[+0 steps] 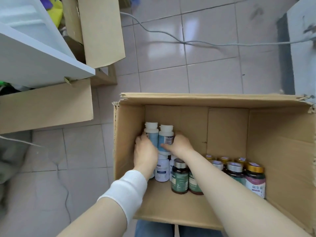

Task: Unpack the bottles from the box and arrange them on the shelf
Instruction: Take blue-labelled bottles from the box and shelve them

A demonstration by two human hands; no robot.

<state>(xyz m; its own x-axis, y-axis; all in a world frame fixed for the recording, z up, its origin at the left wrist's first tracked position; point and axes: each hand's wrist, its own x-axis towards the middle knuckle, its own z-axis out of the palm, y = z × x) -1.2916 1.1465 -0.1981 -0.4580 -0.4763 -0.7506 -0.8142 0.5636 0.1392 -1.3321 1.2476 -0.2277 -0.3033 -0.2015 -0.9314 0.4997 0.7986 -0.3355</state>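
An open cardboard box point(222, 100) stands on the tiled floor in front of me. Inside its left part, my left hand point(145, 154) grips a white bottle point(152, 132) with a white cap. My right hand point(179, 144) grips a second white bottle point(165, 135) pressed against the first. Both bottles are raised above the others. Below them stand more white bottles point(161, 170), two dark bottles with green labels point(179, 177) and several amber bottles with gold or silver caps point(254, 178). The white shelf point(39, 57) is at the upper left.
Other cardboard boxes point(100, 31) stand by the shelf at the upper left, one point(46, 106) under the shelf's edge. A grey cable point(171, 36) runs across the tiles beyond the box. A white cabinet side point(302, 48) is at the right.
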